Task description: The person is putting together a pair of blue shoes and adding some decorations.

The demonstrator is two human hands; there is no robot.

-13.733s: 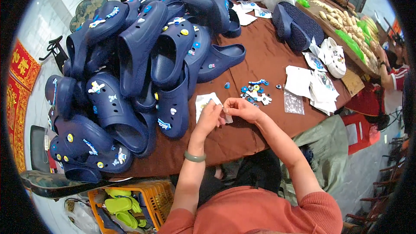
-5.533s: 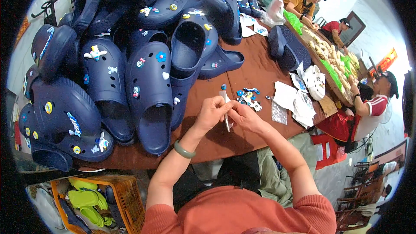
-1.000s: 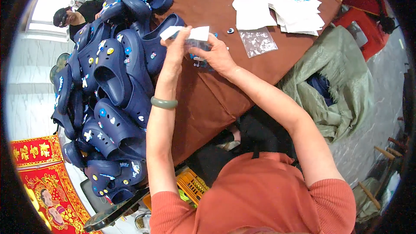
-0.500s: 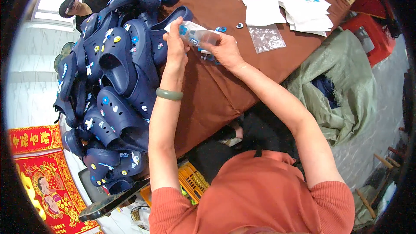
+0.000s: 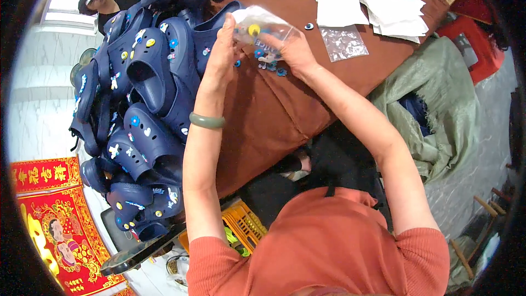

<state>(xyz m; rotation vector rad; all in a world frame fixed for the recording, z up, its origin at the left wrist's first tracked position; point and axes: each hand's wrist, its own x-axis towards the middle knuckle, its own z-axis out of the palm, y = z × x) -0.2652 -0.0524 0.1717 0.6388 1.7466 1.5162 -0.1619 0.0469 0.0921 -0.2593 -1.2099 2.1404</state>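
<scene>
While both hands pinch it, the clear bag (image 5: 263, 24) spans left hand (image 5: 223, 49) and right hand (image 5: 293, 49).

Brown table (image 5: 274, 109), navy clogs (image 5: 153, 77) piled left, white papers (image 5: 372, 8) (stacked) — small charms (image 5: 268, 63)

Clog pile (image 5: 148, 77) left, bare tablecloth (image 5: 274, 115) right

Counts: 2 hands, left hand (image 5: 223, 49) and right hand (image 5: 293, 49), on 1 clear plastic bag (image 5: 257, 23). 1 more clear bag (image 5: 343, 43) flat on the counter (image 5: 274, 115). 1 green bangle (image 5: 206, 121). 1 orange crate (image 5: 244, 225). Navy clogs (image 5: 148, 71): piled, too many to count.
</scene>
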